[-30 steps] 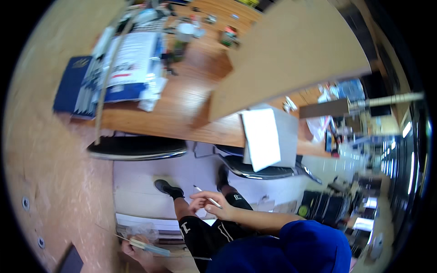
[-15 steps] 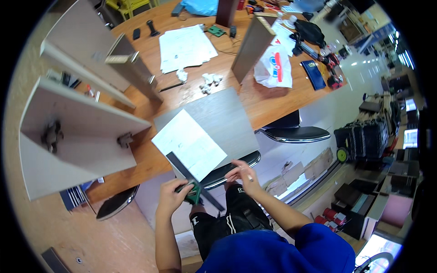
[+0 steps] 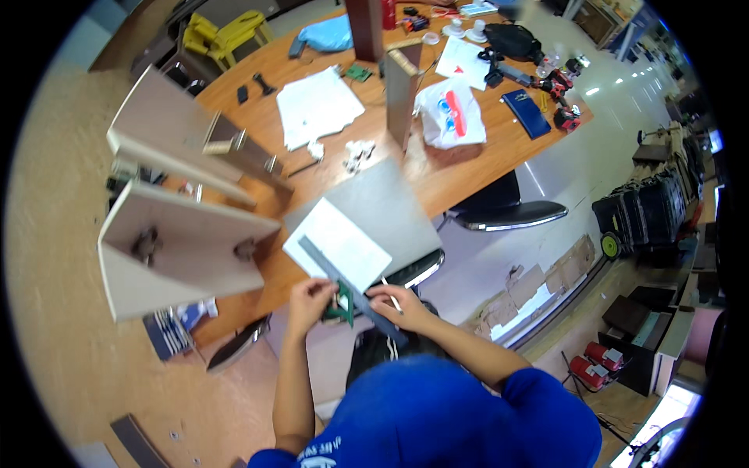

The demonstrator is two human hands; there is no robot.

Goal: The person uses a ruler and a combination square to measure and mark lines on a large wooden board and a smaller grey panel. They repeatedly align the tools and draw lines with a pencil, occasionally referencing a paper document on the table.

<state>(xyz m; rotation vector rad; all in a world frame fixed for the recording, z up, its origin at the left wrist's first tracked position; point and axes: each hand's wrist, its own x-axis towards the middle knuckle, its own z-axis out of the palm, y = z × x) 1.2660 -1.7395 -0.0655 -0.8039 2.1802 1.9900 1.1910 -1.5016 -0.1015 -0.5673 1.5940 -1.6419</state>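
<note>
My left hand [image 3: 310, 303] is closed, its fingertips pinching the green head [image 3: 344, 306] of a combination square. The square's long dark blade [image 3: 331, 269] slants across a white sheet of paper [image 3: 355, 240] and runs past its near edge toward my lap. On the right of the blade, my right hand [image 3: 402, 308] is closed around a slim white pen [image 3: 392, 293], its fingers close beside the blade. Beneath the paper lies a grey board [image 3: 402, 199] at the table's near edge. Blur hides any fine marks on the sheet.
Pale panels [image 3: 187, 257] with metal fittings stand at the left. An upright wooden panel [image 3: 400, 97] rises behind the board, beside a white plastic bag [image 3: 452, 117]. Papers [image 3: 316, 109], a blue notebook [image 3: 527, 114] and a power drill [image 3: 552, 82] lie farther back. A black chair [image 3: 511, 212] stands at right.
My right hand with the pen has come left, up to the blade. My left hand stays at the square's green head. The whole view has shifted and tilted slightly.
</note>
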